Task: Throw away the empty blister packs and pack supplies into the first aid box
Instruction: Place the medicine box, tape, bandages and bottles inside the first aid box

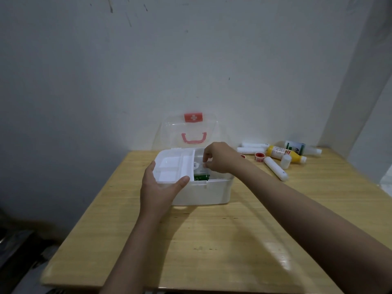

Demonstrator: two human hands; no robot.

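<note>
A white first aid box (212,193) stands open on the wooden table, its clear lid (191,132) with a red cross label and pink handle leaning back against the wall. My left hand (158,187) grips the near left corner of the white divided tray (176,164), which sits shifted to the left on the box. My right hand (220,158) reaches over the uncovered right half, fingers pinched on a small white item. Inside the box lies a green packet (201,177) and a round white item. I see no blister packs.
Supplies lie at the table's back right: white gauze rolls (251,147), a long white roll (275,168), two red tape rolls (258,155), a yellow bottle (284,156), a small white bottle and a green-labelled bottle (297,147). Walls close the back and right.
</note>
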